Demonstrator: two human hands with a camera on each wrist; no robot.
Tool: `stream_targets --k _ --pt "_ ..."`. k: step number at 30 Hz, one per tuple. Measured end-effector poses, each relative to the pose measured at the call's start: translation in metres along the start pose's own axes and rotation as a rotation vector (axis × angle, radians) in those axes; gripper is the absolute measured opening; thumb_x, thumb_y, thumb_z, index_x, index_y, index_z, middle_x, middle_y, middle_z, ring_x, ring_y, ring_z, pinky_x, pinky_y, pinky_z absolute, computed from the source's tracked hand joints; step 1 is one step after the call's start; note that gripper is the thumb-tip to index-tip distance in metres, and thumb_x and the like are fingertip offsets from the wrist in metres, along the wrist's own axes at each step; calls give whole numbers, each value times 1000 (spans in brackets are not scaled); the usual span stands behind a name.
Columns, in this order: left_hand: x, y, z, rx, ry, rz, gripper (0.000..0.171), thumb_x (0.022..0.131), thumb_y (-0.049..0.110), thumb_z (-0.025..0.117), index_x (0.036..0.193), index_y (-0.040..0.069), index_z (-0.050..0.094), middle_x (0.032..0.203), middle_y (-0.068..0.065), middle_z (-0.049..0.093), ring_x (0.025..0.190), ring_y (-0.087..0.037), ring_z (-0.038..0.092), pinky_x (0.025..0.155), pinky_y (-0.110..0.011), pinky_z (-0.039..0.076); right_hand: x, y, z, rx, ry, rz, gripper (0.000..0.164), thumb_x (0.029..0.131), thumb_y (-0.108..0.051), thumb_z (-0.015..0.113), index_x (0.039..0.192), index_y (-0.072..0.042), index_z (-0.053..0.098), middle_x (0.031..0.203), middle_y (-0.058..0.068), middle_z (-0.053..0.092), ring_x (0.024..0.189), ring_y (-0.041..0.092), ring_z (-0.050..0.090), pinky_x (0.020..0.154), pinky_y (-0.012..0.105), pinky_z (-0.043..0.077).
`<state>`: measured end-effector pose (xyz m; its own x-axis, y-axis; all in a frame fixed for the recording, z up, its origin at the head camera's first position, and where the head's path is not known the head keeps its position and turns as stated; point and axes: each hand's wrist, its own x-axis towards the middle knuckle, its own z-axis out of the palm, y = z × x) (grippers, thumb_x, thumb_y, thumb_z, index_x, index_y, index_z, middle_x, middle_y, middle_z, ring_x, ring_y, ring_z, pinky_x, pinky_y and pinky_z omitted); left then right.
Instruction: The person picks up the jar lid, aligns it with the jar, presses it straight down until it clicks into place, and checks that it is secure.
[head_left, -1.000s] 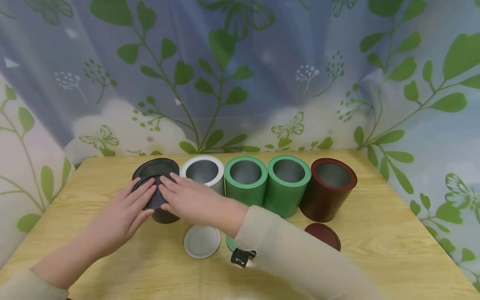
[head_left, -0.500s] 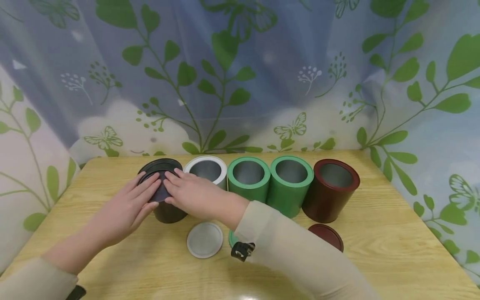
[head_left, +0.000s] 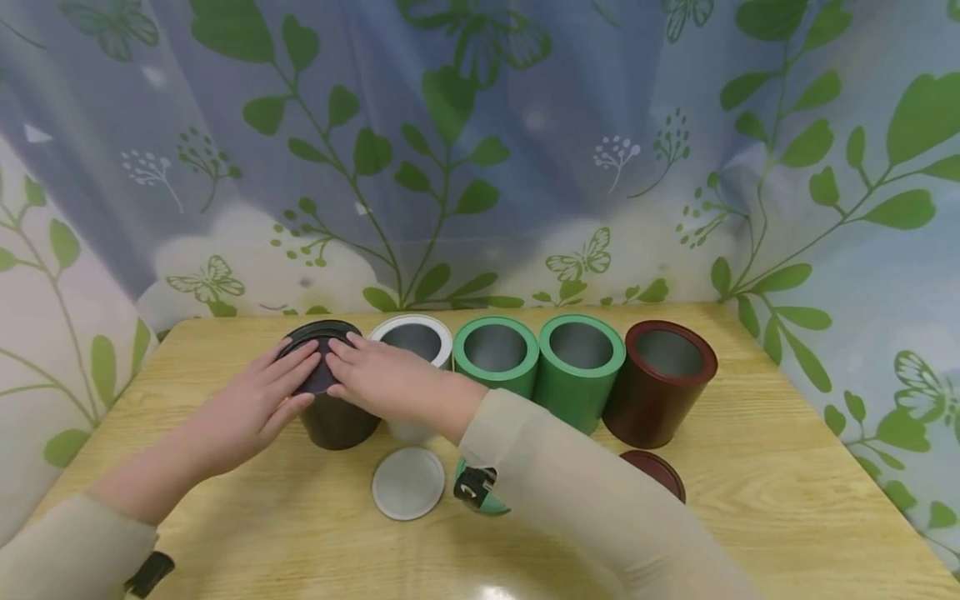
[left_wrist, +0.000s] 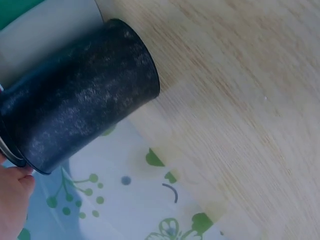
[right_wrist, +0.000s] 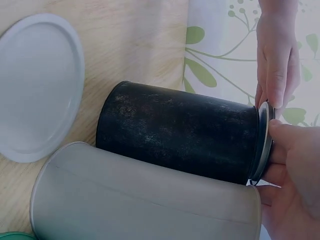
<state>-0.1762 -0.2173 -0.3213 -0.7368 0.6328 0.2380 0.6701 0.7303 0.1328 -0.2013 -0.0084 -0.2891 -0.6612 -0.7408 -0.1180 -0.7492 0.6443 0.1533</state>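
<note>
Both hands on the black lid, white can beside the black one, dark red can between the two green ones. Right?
No: the dark red can isn't between the green cans. The head view shows it at the end of the row farthest from the black can, with the greens side by side. The rest holds.

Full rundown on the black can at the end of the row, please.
Black cylindrical can, metal by its look, with pale scuffs along its side and thin edges at top and base. It stands upright on the light wood-grain table, beside the white cylindrical can; contact between them is unclear. A round black lid is at its mouth, apparently not flush, under the left hand and right hand. Whether fingers touch its rim is unclear; its interior is hidden.
</note>
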Motion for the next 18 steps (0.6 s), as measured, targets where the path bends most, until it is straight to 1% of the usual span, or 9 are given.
stream_targets --k 5,7,13,18 --pt "2 -8 -2 -12 4 9 53 98 25 49 141 -2 36 148 -19 29 136 -43 16 110 -50 16 9 2 -2 -19 42 -14 54 101 -40 29 146 -10 31 152 6 24 139 22 20 110 29 19" --pt "3 -11 -3 -13 4 8 52 98 25 49 141 -2 36 148 -19 28 136 -43 16 109 -50 17 12 3 -2 -15 44 -16 54 102 -39 29 146 -10 31 151 6 24 139 22 20 110 28 19" --pt "6 -15 -4 -12 -4 17 52 99 26 48 142 0 36 149 -18 28 136 -42 18 110 -47 16 17 7 -3 56 -2 16 54 102 -40 27 148 -12 26 153 4 20 140 20 16 111 27 17" --pt "8 -18 -5 -31 -20 15 53 99 27 47 143 0 34 149 -19 27 136 -41 17 110 -48 16 20 8 -3 59 -14 13 54 102 -40 26 148 -13 26 153 4 20 140 21 16 111 28 18"
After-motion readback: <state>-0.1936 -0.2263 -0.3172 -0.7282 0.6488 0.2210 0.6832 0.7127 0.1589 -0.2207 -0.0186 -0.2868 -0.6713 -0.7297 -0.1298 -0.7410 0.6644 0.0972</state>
